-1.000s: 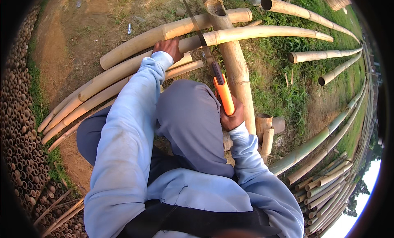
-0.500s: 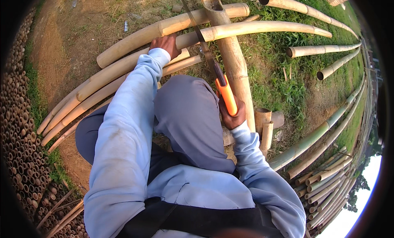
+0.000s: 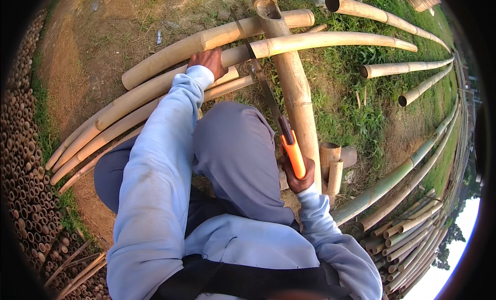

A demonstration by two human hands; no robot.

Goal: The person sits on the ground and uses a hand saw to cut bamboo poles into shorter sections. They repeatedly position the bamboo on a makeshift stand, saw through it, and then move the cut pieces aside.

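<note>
The right hand (image 3: 299, 177) gripped the saw (image 3: 268, 96), its blade resting across the pole (image 3: 330, 40) the left hand (image 3: 207, 61) pressed onto the crosswise support pole (image 3: 294, 88), the cut seemingly begun but unfinished.

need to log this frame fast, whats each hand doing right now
Left hand: closed, pressing down on a bamboo pole.
Right hand: closed around the orange handle of a hand saw, blade lying across that pole.
</note>
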